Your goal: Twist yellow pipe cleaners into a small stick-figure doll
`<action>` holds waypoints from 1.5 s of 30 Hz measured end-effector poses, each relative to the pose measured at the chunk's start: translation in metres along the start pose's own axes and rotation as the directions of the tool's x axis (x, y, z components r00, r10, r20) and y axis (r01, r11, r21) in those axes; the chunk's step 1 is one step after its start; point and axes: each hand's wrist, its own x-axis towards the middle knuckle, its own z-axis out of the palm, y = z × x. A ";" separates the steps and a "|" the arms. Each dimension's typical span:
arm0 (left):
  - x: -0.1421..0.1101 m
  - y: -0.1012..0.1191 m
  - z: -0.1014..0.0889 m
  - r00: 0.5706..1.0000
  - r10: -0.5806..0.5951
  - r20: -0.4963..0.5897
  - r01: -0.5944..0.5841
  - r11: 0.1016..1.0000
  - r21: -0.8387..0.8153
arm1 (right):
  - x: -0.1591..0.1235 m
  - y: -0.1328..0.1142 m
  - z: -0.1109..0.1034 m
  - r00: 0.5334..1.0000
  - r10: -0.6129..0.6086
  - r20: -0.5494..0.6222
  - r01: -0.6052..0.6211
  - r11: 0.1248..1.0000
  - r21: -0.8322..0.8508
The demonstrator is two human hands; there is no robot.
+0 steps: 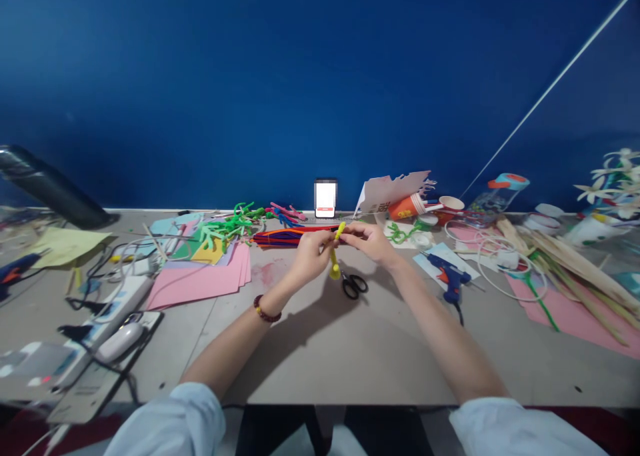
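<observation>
A yellow pipe cleaner (335,271) is held slightly tilted above the worktop (350,363), between the two hands. It is pinched in the grip of the left hand (313,253). Its upper part is neared by the right hand (373,244); whether that grip is clamped on it cannot be told. Black scissors (359,283) are seen near it, on the worktop.

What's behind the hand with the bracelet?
Behind the left hand, a bundle of colourful fuzzy sticks peeks out, with a phone farther back. Whatever the hand covers, I can't see.
</observation>
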 end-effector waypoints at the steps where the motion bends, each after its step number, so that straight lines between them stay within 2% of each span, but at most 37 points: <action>1: 0.001 0.000 0.000 0.999 -0.033 0.028 0.036 0.994 -0.104 | 0.000 -0.001 -0.001 1.000 -0.002 0.012 0.002 1.000 0.016; 3: 0.002 0.000 0.000 0.989 -0.092 0.116 0.126 0.937 -0.325 | -0.001 -0.003 -0.002 1.000 0.001 0.025 -0.002 0.999 0.036; 5: 0.002 0.001 -0.002 0.967 -0.118 0.226 0.221 0.831 -0.510 | -0.001 -0.004 -0.002 0.999 0.025 0.040 -0.027 0.998 0.053; 7: 0.002 0.002 -0.003 0.940 -0.108 0.325 0.299 0.722 -0.624 | -0.001 -0.005 -0.001 0.996 0.062 0.067 -0.067 0.995 0.074; 12: -0.003 0.003 -0.001 0.883 -0.044 0.467 0.419 0.523 -0.742 | -0.004 -0.004 0.001 0.978 0.086 0.189 -0.121 0.975 0.185; 15: -0.005 0.004 0.001 0.872 -0.030 0.489 0.446 0.463 -0.766 | -0.006 -0.004 0.003 0.971 0.076 0.228 -0.132 0.961 0.243; 17: -0.004 0.006 0.002 0.880 -0.071 0.469 0.439 0.496 -0.749 | -0.005 -0.004 0.005 0.981 0.081 0.178 -0.124 0.962 0.243; 19: -0.003 0.008 0.002 0.906 -0.128 0.404 0.399 0.581 -0.710 | -0.003 -0.004 0.006 0.993 0.094 0.075 -0.108 0.971 0.211; 21: -0.002 0.008 0.004 0.943 -0.169 0.286 0.321 0.683 -0.656 | -0.002 -0.004 0.008 0.995 0.092 -0.031 -0.085 0.982 0.168; 23: -0.002 0.007 0.006 0.974 -0.192 0.124 0.228 0.787 -0.573 | 0.000 -0.004 0.011 0.993 0.065 -0.102 -0.052 0.991 0.124; 26: -0.003 0.004 0.009 0.981 -0.172 -0.090 0.124 0.912 -0.390 | 0.000 -0.004 0.016 0.986 0.021 -0.164 -0.010 0.997 0.071; 28: -0.004 0.003 0.009 0.980 -0.145 -0.137 0.097 0.947 -0.305 | 0.000 -0.004 0.018 0.984 0.030 -0.174 -0.016 0.997 0.079; 30: -0.005 0.004 0.008 0.981 -0.136 -0.137 0.091 0.951 -0.296 | -0.001 -0.005 0.018 0.989 0.048 -0.140 -0.035 0.995 0.094; 33: -0.004 0.004 0.007 0.983 -0.182 -0.029 0.153 0.893 -0.423 | 0.000 -0.006 0.012 0.996 0.039 -0.084 -0.033 0.997 0.073; 36: -0.003 0.003 0.006 0.963 -0.204 0.178 0.270 0.749 -0.604 | 0.000 -0.007 0.005 0.999 0.031 -0.030 -0.028 0.996 0.087; 39: -0.003 0.001 0.006 0.936 -0.138 0.324 0.340 0.595 -0.728 | -0.001 -0.006 0.001 0.995 0.023 0.095 -0.035 0.991 0.127; 42: -0.004 0.000 0.007 0.910 -0.058 0.410 0.385 0.482 -0.787 | -0.003 -0.005 0.002 0.977 0.032 0.210 -0.069 0.983 0.171; 45: -0.005 0.001 0.008 0.892 -0.020 0.452 0.415 0.434 -0.800 | -0.005 -0.005 0.005 0.965 0.065 0.253 -0.121 0.969 0.214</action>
